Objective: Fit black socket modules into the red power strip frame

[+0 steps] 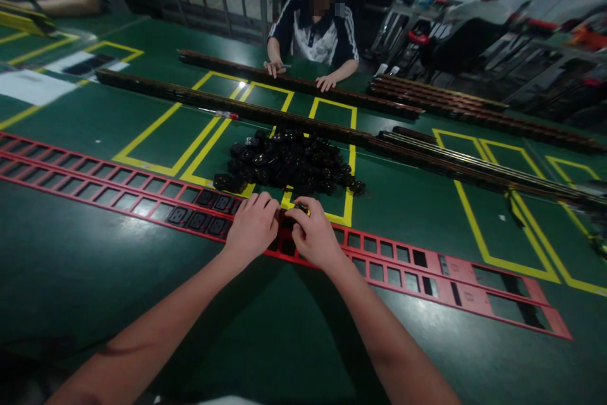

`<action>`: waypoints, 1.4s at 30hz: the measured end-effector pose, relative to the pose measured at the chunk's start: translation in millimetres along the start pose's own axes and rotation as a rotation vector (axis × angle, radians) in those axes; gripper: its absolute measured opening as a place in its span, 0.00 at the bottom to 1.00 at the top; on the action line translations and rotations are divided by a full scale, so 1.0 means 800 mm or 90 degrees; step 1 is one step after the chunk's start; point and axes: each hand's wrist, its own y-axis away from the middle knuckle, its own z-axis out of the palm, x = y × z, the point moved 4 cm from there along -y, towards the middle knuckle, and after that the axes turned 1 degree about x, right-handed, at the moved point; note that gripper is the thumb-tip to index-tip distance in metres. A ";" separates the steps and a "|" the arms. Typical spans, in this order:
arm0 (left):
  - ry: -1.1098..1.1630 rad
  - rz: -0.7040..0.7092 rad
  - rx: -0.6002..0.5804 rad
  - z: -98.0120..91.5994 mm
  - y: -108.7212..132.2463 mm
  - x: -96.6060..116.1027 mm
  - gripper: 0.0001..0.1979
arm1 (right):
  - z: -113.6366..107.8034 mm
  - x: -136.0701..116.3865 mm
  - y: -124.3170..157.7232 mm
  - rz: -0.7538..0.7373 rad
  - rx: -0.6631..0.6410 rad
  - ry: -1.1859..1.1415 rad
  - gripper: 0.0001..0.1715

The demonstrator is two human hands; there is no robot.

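Two long red slotted panels [467, 271] lie side by side across the green table, with rows of rectangular openings. Black power sockets [198, 221] fill several openings just left of my hands. My left hand [253, 222] rests over the panels, fingers together and bent down; whatever is under the fingertips is hidden. Close beside it, my right hand [313, 231] curls thumb and fingers round a small black part that looks like a socket, mostly covered. Right behind both hands lies a heap of loose black sockets [289, 162].
Long dark rails [227, 100] cross the table beyond the heap, and more rails [441, 98] are stacked at the right. A red-handled screwdriver [226, 115] lies by one rail. Yellow tape outlines [152, 167] mark the tabletop. A co-worker [315, 32] sits opposite, hands at the far rail.
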 end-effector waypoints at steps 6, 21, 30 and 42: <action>-0.023 0.015 0.018 0.003 0.001 -0.002 0.07 | 0.003 0.000 -0.001 0.013 -0.039 -0.012 0.25; -0.011 0.022 0.002 -0.001 0.001 -0.001 0.10 | 0.003 0.000 -0.001 0.023 0.002 -0.002 0.22; -0.001 0.026 0.000 0.000 0.001 -0.001 0.10 | 0.007 -0.003 -0.002 0.023 -0.049 0.024 0.20; 0.034 0.029 0.003 0.000 0.002 -0.004 0.10 | 0.010 -0.004 -0.005 0.075 -0.099 0.098 0.20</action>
